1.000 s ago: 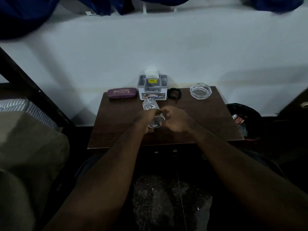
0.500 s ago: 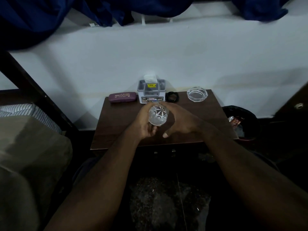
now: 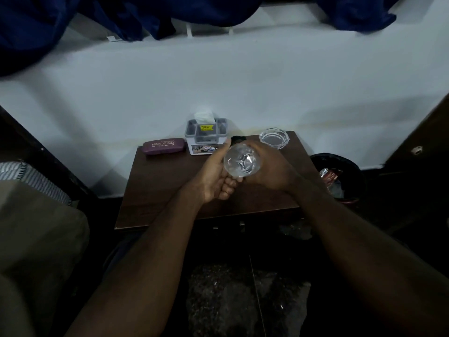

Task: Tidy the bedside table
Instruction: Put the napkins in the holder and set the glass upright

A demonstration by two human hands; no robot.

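Observation:
A clear cut-glass tumbler (image 3: 241,160) is held above the brown bedside table (image 3: 170,190), its faceted base turned toward me. My left hand (image 3: 215,177) grips it from the left and below. My right hand (image 3: 272,167) wraps around it from the right. Along the table's back edge lie a purple glasses case (image 3: 163,146), a grey tissue box (image 3: 206,137) with a white tissue sticking up, a small black object (image 3: 237,139) partly hidden behind my fingers, and a clear glass ashtray (image 3: 274,137).
A black waste bin (image 3: 340,176) with wrappers inside stands right of the table. A bed with striped bedding (image 3: 31,177) lies to the left. A white wall rises behind, with dark blue curtains (image 3: 121,18) hanging above. A dark patterned floor (image 3: 233,300) lies below.
The glass was tilted on its side with the mouth toward me; both hands have turned and lifted it further from me, toward the table's back edge, so the base faces me.

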